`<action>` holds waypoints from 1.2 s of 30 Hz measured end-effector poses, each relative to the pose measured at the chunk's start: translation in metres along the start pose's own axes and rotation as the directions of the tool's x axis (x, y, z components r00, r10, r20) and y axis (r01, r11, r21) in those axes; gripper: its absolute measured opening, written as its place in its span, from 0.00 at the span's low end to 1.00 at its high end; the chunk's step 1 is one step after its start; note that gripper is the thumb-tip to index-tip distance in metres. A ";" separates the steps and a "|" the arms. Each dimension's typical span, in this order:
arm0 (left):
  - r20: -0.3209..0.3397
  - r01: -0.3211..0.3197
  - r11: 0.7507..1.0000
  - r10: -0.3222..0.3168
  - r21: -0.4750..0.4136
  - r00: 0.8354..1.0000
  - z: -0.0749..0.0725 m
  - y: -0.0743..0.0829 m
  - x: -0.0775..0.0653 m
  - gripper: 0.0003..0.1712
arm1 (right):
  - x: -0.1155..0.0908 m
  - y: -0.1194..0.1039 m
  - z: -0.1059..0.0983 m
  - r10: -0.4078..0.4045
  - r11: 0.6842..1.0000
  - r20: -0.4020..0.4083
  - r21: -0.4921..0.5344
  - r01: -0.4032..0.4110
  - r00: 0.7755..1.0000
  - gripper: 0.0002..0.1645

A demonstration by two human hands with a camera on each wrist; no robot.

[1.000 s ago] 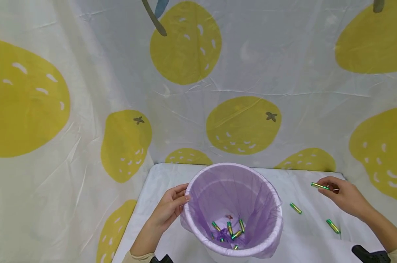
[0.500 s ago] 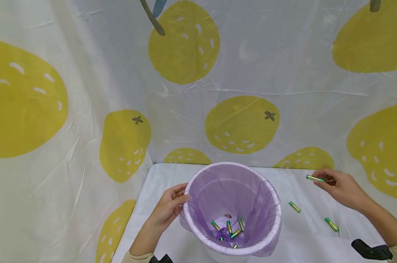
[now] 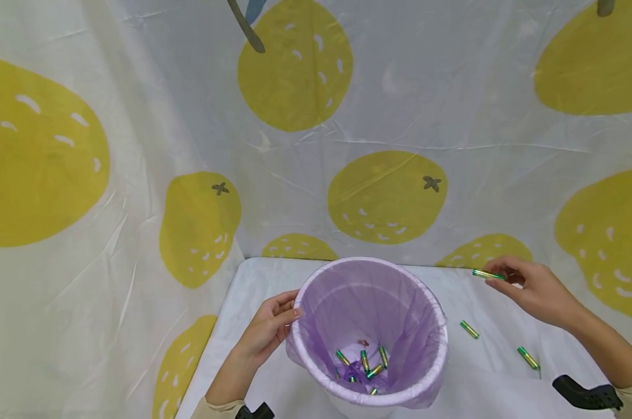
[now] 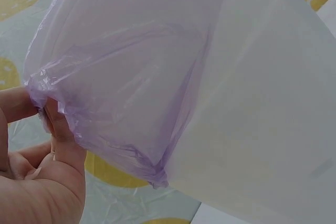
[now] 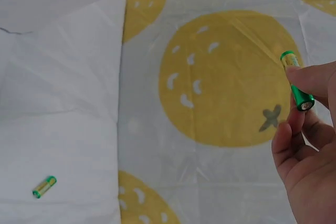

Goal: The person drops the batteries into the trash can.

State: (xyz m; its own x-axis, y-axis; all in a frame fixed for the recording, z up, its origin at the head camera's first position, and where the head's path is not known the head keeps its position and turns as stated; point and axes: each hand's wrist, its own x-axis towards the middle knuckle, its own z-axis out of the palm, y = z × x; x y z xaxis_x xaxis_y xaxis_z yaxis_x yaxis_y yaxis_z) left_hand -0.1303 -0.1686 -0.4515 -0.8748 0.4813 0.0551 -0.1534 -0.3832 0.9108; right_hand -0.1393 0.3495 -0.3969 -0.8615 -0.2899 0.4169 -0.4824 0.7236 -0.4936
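Observation:
My left hand [image 3: 269, 326] grips the rim of a white bin [image 3: 370, 405] lined with a thin purple bag [image 3: 347, 302]; in the left wrist view the bag's edge [image 4: 58, 93] bunches at the fingers. Several green and gold batteries [image 3: 375, 372] lie at the bottom of the liner, with a small reddish scrap [image 3: 363, 343] beside them. To the right, my right hand [image 3: 541, 291] pinches one battery [image 3: 487, 274] between thumb and fingers, held above the table. The right wrist view shows this battery [image 5: 302, 95] with its flat end towards the camera.
Two more batteries lie on the white-covered table [image 3: 504, 372] right of the bin: one battery [image 3: 469, 329] close to it, another battery [image 3: 528, 358] farther right. A pale curtain [image 3: 284, 198] printed with yellow fruit hangs behind and to the left of the table.
My right hand has lifted the battery and carried it up and to the left, towards the bin. The left hand and the bin stay in place.

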 end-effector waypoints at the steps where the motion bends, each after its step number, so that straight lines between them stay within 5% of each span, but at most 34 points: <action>1: -0.001 0.001 1.000 -0.001 -0.001 1.000 0.000 0.000 0.000 0.32 | 0.002 -0.002 0.000 -0.010 1.000 0.000 0.004 0.010 1.000 0.15; 12: 0.008 -0.007 1.000 0.007 -0.005 1.000 0.000 0.001 0.000 0.32 | 0.021 -0.035 0.001 -0.177 0.981 -0.018 0.073 0.178 0.984 0.21; 36: 0.006 -0.036 0.999 0.036 0.001 0.999 0.002 -0.002 -0.001 0.31 | 0.061 -0.080 0.017 -0.376 0.921 0.066 0.136 0.365 0.924 0.26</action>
State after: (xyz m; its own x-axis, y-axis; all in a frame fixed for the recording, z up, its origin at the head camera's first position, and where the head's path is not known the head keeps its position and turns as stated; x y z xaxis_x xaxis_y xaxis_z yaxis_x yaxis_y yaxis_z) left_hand -0.1284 -0.1663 -0.4523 -0.8771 0.4717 0.0899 -0.1216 -0.3993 0.9087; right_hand -0.1559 0.2628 -0.3447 -0.6253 -0.5816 0.5204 -0.7803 0.4754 -0.4063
